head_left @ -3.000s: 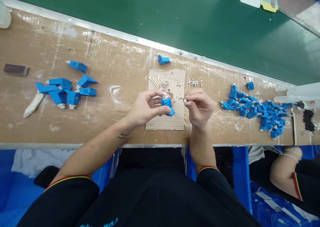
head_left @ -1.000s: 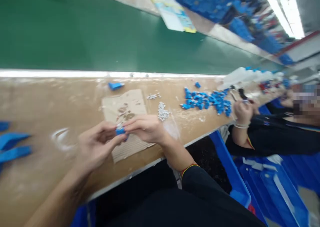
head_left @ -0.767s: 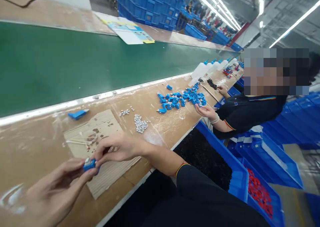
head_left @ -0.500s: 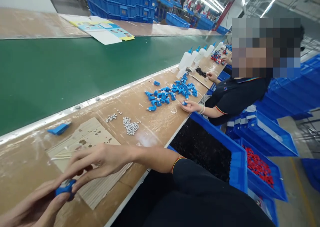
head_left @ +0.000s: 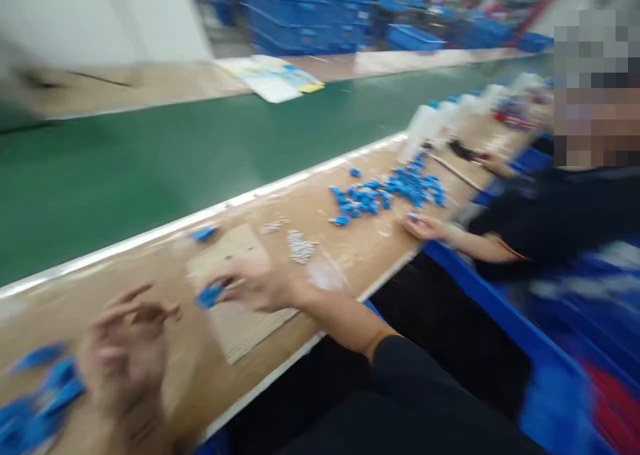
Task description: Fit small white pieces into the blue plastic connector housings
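My right hand (head_left: 257, 285) is closed on a small blue plastic part (head_left: 209, 295), pinched at the fingertips above the cardboard sheet (head_left: 250, 338). To its left, my left hand (head_left: 130, 358) is raised over the bench with its fingers apart and nothing seen in them, though motion smears it. Blurred blue plastic parts (head_left: 43, 398) lie beside my left wrist. Past the cardboard's far edge is a single blue piece (head_left: 203, 233). Small grey pieces (head_left: 301, 247) form a pile right of the cardboard.
A co-worker's hand (head_left: 425, 227) is by a heap of blue parts (head_left: 370, 196). White bottles (head_left: 420, 128) stand behind. A green conveyor belt (head_left: 150, 175) runs along the bench. A blue bin (head_left: 500, 321) with black contents sits below the bench edge.
My hands have come apart; the blue part both were touching is now in my right hand alone. My left hand has opened. The view has swung left, bringing more blue parts into sight.
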A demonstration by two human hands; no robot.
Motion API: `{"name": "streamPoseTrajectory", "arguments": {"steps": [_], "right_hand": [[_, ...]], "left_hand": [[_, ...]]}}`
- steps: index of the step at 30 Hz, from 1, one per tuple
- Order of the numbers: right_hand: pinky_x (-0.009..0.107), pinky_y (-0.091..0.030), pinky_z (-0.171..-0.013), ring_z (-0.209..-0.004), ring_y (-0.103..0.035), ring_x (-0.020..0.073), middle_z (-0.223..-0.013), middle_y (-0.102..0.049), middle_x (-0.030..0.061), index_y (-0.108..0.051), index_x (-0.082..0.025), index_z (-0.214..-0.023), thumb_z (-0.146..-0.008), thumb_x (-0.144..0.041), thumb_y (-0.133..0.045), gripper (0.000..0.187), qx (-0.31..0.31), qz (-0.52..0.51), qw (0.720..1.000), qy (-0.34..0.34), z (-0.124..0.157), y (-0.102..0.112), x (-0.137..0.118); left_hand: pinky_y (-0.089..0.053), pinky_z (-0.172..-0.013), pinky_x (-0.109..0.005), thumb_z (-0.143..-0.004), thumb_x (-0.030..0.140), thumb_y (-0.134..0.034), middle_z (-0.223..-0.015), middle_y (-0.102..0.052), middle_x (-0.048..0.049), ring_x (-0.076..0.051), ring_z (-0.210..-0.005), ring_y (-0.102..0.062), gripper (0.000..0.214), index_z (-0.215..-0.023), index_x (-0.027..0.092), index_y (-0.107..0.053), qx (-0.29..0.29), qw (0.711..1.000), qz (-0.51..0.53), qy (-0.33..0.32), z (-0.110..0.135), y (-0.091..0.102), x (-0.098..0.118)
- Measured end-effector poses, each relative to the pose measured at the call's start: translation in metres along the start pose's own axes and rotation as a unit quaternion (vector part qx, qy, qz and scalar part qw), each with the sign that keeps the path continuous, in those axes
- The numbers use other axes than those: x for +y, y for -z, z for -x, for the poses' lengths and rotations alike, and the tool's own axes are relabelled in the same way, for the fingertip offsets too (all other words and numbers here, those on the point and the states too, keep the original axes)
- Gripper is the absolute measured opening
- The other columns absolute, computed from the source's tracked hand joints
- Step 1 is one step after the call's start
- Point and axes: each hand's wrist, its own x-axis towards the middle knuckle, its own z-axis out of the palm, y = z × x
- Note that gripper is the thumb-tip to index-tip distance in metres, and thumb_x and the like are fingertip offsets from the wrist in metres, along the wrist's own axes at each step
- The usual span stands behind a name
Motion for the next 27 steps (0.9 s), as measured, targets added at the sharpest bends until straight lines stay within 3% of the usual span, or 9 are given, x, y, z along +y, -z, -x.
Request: {"name": "streamPoseTrajectory", "arguments": {"steps": [2,5,9,13,15,17,20,23,27], "right_hand": [[0.026,-0.066,-0.090,-0.099,-0.081,0.0151,-0.111,-0.084,0.0109,-0.074,-0.015,-0.116,-0.100,-0.022,-0.069,0.018,0.090,0.000,0.993,0.077,0.020,0.005,-0.006],[0.034,-0.070,-0.088,-0.101,-0.084,0.0204,-0.109,-0.085,0.0091,-0.076,-0.023,-0.117,-0.100,-0.023,-0.068,0.019,0.139,-0.023,0.980,0.139,0.026,0.022,0.010],[0.037,-0.072,-0.077,-0.088,-0.085,0.0250,-0.097,-0.085,0.0073,-0.079,-0.028,-0.112,-0.089,-0.021,-0.079,0.024,0.156,-0.080,0.964,0.199,0.015,0.023,0.022],[0.045,-0.073,-0.075,-0.081,-0.085,0.0293,-0.091,-0.084,0.0074,-0.079,-0.027,-0.103,-0.084,-0.026,-0.083,0.020,0.133,-0.109,0.961,0.214,0.047,0.013,-0.002],[0.046,-0.073,-0.077,-0.084,-0.085,0.0295,-0.092,-0.084,0.0072,-0.079,-0.027,-0.102,-0.085,-0.028,-0.082,0.017,0.124,-0.114,0.964,0.207,0.065,0.006,-0.012],[0.041,-0.073,-0.076,-0.085,-0.085,0.0272,-0.092,-0.085,0.0068,-0.079,-0.026,-0.103,-0.088,-0.027,-0.078,0.015,0.122,-0.105,0.968,0.193,0.080,0.000,-0.022],[0.032,-0.071,-0.074,-0.083,-0.084,0.0216,-0.091,-0.085,0.0062,-0.077,-0.023,-0.105,-0.095,-0.026,-0.069,0.013,0.111,-0.088,0.978,0.154,0.103,-0.005,-0.038],[0.029,-0.070,-0.080,-0.084,-0.083,0.0203,-0.090,-0.084,0.0056,-0.074,-0.022,-0.097,-0.095,-0.027,-0.067,0.009,0.089,-0.057,0.988,0.111,0.118,-0.012,-0.052],[0.019,-0.066,-0.075,-0.077,-0.079,0.0137,-0.083,-0.079,-0.0087,-0.072,-0.027,-0.092,-0.087,-0.025,-0.079,0.008,0.097,-0.028,0.995,-0.019,0.100,-0.024,-0.034]], "left_hand": [[-0.048,-0.060,-0.028,-0.071,0.090,-0.073,-0.078,-0.059,0.0013,-0.012,-0.067,-0.051,0.086,-0.063,0.015,-0.031,0.079,0.983,0.162,0.029,0.016,0.006,0.039],[-0.020,-0.045,-0.026,-0.085,0.090,-0.059,-0.059,-0.021,0.0033,-0.011,-0.055,-0.012,0.091,-0.063,0.016,-0.011,0.232,0.946,0.200,-0.101,0.039,0.019,0.077],[-0.023,-0.047,-0.034,-0.082,0.104,-0.012,-0.057,-0.014,0.0025,-0.014,-0.054,-0.014,0.087,-0.055,0.022,-0.010,0.247,0.939,0.226,-0.071,0.081,0.028,0.098],[-0.032,-0.050,-0.038,-0.065,0.109,0.008,-0.051,-0.019,-0.0009,-0.016,-0.051,-0.027,0.088,-0.050,0.025,-0.014,0.212,0.955,0.205,-0.032,0.129,0.000,0.096],[-0.039,-0.053,-0.040,-0.066,0.111,-0.001,-0.051,-0.031,-0.0035,-0.018,-0.052,-0.038,0.090,-0.048,0.025,-0.022,0.176,0.976,0.120,-0.035,0.143,-0.017,0.088],[-0.046,-0.060,-0.041,-0.068,0.111,-0.036,-0.062,-0.050,-0.0073,-0.019,-0.059,-0.050,0.091,-0.050,0.023,-0.041,0.140,0.988,0.046,-0.043,0.150,-0.038,0.078],[-0.053,-0.069,-0.037,-0.060,0.088,-0.084,-0.093,-0.068,-0.0108,-0.021,-0.076,-0.064,0.073,-0.080,0.019,-0.068,0.084,0.994,0.047,-0.046,0.158,-0.078,0.069],[-0.058,-0.077,-0.033,-0.080,0.059,-0.087,-0.100,-0.073,-0.0082,-0.022,-0.090,-0.070,0.045,-0.100,0.022,-0.070,0.060,0.997,0.009,-0.045,0.172,-0.105,0.064],[-0.058,-0.051,-0.034,-0.081,0.051,-0.083,-0.064,-0.065,0.0010,-0.024,-0.061,-0.068,0.029,-0.094,0.029,-0.070,0.103,0.985,-0.119,-0.072,0.155,-0.087,0.022]]}}
